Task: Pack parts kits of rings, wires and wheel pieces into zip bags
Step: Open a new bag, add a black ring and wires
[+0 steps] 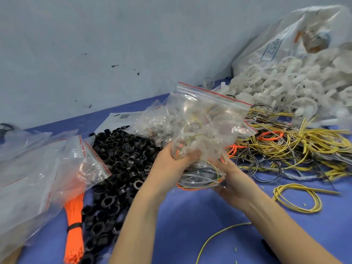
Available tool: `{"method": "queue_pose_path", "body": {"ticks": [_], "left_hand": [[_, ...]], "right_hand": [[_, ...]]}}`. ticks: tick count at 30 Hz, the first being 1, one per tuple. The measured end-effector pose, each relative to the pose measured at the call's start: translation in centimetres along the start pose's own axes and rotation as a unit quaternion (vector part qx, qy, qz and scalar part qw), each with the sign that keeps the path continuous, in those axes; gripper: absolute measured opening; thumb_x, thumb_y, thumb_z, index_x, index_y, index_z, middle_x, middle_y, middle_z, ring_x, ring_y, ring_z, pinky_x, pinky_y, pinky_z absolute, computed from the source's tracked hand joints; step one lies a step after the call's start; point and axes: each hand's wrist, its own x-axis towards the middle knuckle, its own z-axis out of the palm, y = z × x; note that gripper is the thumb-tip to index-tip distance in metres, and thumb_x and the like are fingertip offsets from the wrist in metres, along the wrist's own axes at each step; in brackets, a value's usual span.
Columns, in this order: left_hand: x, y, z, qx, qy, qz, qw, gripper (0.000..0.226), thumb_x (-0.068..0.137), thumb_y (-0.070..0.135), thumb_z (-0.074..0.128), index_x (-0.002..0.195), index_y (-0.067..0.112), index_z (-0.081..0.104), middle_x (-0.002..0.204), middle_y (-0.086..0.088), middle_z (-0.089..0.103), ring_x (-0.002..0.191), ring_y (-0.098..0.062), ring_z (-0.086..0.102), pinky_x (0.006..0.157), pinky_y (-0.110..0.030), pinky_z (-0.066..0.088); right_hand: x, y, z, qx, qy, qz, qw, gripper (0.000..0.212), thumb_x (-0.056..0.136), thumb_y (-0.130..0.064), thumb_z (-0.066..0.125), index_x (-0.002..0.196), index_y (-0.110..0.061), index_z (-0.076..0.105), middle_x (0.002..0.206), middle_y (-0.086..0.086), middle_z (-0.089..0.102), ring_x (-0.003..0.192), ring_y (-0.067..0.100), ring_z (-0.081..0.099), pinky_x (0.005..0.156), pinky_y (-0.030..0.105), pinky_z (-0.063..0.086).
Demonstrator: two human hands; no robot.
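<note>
Holding the zip bag (209, 119) up off the blue surface (190, 216) in the middle of the frame, both hands are clamped on its lower end. The left hand (171, 161) curls its fingers into the plastic, and the right hand (228, 178) grips it from below. The red-lined zip edge points to the upper right.

Inside, the coiled wires (200, 180) sit bunched at the bottom, orange, yellow-green and grey. Something pale sits higher up, but I can't make out what it is or whether a black ring is in there. I also can't tell if the zip is sealed.

My take is that this is the settle-and-close bit. I'd squeeze the coil flat so nothing springs back toward the mouth, push the air out, then slide one hand up to the zip. I'd check the count first, since the black rings (122, 149) are at the left, the white wheel pieces (285, 86) at the upper right and the loose wire tangle (285, 145) at the right.
</note>
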Motion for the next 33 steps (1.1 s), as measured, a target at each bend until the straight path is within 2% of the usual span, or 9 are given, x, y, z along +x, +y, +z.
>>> {"method": "queue_pose_path", "body": {"ticks": [4,10,15,18,21,24,27,31,33], "left_hand": [[-0.1,0.2,-0.4,0.092,0.036,0.049,0.994,0.012,0.089,0.020,0.067,0.100,0.016,0.068,0.094,-0.006,0.074,0.093,-0.026,0.069,0.084,-0.041,0.053],[-2.0,1.7,-5.2,0.203,-0.207,-0.006,0.957,0.058,0.088,0.014,0.067,0.131,0.045,0.043,0.114,0.020,0.067,0.107,0.001,0.062,0.095,-0.021,0.048],[-4.6,2.3,-12.0,0.216,-0.074,-0.011,0.974,0.029,0.084,0.029,0.073,0.102,0.049,0.063,0.103,0.014,0.071,0.097,0.009,0.062,0.077,-0.005,0.046],[-5.5,1.1,-15.5,0.138,0.053,-0.042,0.988,0.033,0.093,0.004,0.059,0.118,0.024,0.062,0.102,-0.005,0.072,0.087,-0.010,0.071,0.087,-0.024,0.053],[-5.1,-0.4,-17.1,0.105,0.245,-0.064,0.962,0.031,0.093,-0.004,0.051,0.111,0.019,0.063,0.093,-0.013,0.069,0.083,-0.030,0.069,0.094,-0.048,0.051],[-4.4,-1.2,-17.4,0.157,0.380,-0.056,0.910,0.019,0.091,0.009,0.060,0.104,0.022,0.064,0.101,-0.006,0.068,0.085,-0.025,0.062,0.081,-0.033,0.047],[-3.8,-1.8,-17.8,0.232,0.406,-0.065,0.882,0.025,0.088,0.017,0.065,0.111,0.027,0.066,0.127,-0.005,0.057,0.118,-0.028,0.052,0.094,-0.034,0.041],[-2.9,-2.3,-16.8,0.304,0.388,-0.128,0.861,0.029,0.091,0.024,0.061,0.118,0.033,0.064,0.161,-0.001,0.011,0.148,-0.027,0.006,0.118,-0.050,0.010],[-2.7,-2.6,-16.6,0.298,0.386,-0.132,0.863,0.028,0.092,0.024,0.059,0.118,0.031,0.064,0.160,-0.002,0.015,0.147,-0.028,0.013,0.118,-0.050,0.011]], "right_hand": [[-0.1,-0.2,-0.7,0.005,0.010,0.067,0.998,0.064,0.060,-0.058,0.070,0.114,-0.024,0.069,0.115,0.005,0.069,0.101,0.025,0.067,0.088,0.043,0.052],[-0.4,-0.2,-0.8,-0.001,-0.058,0.111,0.992,0.063,0.058,-0.052,0.081,0.115,-0.029,0.068,0.108,0.003,0.071,0.081,0.032,0.065,0.068,0.039,0.054],[1.0,-1.2,3.7,-0.028,-0.105,0.205,0.973,0.066,0.027,-0.023,0.099,0.089,-0.010,0.078,0.097,0.016,0.073,0.079,0.028,0.072,0.058,0.036,0.059],[3.4,-3.7,9.1,-0.169,-0.096,0.234,0.953,0.028,0.067,-0.029,0.079,0.085,-0.007,0.076,0.080,0.011,0.073,0.065,0.025,0.069,0.062,0.036,0.060],[7.6,-7.6,16.7,-0.145,-0.051,0.108,0.982,0.021,0.096,-0.025,0.051,0.095,-0.004,0.056,0.067,0.014,0.069,0.051,0.020,0.064,0.046,0.022,0.053],[9.9,-7.4,20.2,-0.020,-0.076,-0.050,0.996,0.058,0.093,-0.038,0.056,0.140,-0.013,0.033,0.131,0.026,0.047,0.115,0.034,0.055,0.097,0.036,0.047],[8.1,-2.5,19.1,-0.091,-0.110,-0.008,0.990,0.087,0.077,-0.051,0.067,0.147,-0.024,0.022,0.150,0.015,0.028,0.135,0.031,0.035,0.101,0.038,0.038],[3.8,4.6,15.4,-0.110,-0.115,0.156,0.975,0.085,0.061,-0.055,0.069,0.135,-0.025,0.042,0.125,0.011,0.059,0.107,0.029,0.064,0.091,0.039,0.053],[2.7,6.2,11.9,-0.078,-0.097,0.178,0.976,0.074,0.063,-0.050,0.068,0.129,-0.021,0.050,0.111,0.013,0.069,0.098,0.030,0.069,0.084,0.039,0.056]]}}
